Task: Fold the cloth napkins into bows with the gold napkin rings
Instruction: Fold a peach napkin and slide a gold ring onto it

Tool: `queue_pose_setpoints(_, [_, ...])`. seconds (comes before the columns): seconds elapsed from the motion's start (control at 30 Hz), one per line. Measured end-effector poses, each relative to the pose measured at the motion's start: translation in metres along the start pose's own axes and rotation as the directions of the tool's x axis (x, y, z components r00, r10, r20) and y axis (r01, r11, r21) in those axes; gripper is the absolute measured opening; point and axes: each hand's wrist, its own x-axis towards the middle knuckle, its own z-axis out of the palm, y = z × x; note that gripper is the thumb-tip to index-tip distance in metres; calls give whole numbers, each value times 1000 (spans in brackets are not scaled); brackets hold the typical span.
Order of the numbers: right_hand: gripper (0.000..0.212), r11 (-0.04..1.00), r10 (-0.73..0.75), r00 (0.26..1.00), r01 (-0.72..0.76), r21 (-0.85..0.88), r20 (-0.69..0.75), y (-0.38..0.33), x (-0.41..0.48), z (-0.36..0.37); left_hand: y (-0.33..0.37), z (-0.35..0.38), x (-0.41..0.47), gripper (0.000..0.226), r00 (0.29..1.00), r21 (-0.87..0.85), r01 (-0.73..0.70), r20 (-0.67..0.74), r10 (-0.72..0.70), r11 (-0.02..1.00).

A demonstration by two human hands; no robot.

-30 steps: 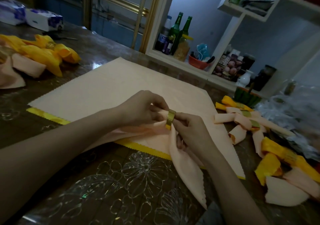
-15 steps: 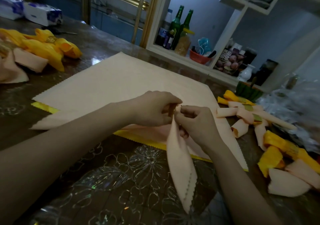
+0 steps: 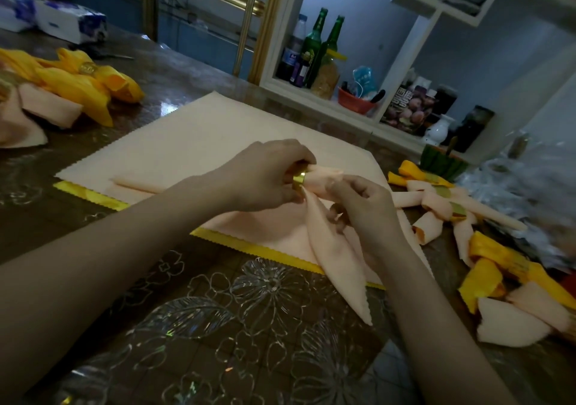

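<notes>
Okay, tabletop (image 3: pixel 249 326) first: dark, under a clear flower-print cover. Flat on it lies a peach sheet (image 3: pixel 202 142), with a yellow sheet (image 3: pixel 255 250) below it showing along the near edge. Finished bows, peach and yellow, are piled at the far left (image 3: pixel 78 83) and at the right (image 3: pixel 436 208). The working napkin (image 3: pixel 336 258) is peach and folded into a long strip. One tail runs left from under your left forearm and lies on the peach sheet. The other tail hangs toward you, its tip over the tabletop. Your left grip (image 3: pixel 265 177) is curled narrow, thumb and fingers pinching the gold ring (image 3: pixel 300 179). The strip passes through the ring, and a bunched end pokes out on the ring's right side. Your right grip (image 3: pixel 364 205) pinches that bunched end just beside the ring, fingers curled.
</notes>
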Motion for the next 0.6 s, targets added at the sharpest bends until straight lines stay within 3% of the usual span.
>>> queue_pose_setpoints(0.17, [28,997,42,997,-46,61,62,1,2,2,4,5,0,52,996,135,-56,-65,65,989])
queue_pose_setpoints(0.27, [24,999,26,999,-27,45,22,0,1,3,4,7,-1,52,995,160,-68,-62,79,985])
queue_pose_setpoints(0.5, [18,911,220,975,-198,361,-19,1,4,-2,5,8,-2,52,996,94,-54,-68,60,994])
queue_pose_setpoints(0.6, [18,905,217,976,-193,378,-21,1,4,-4,4,10,-2,53,995,26,-69,-71,71,997])
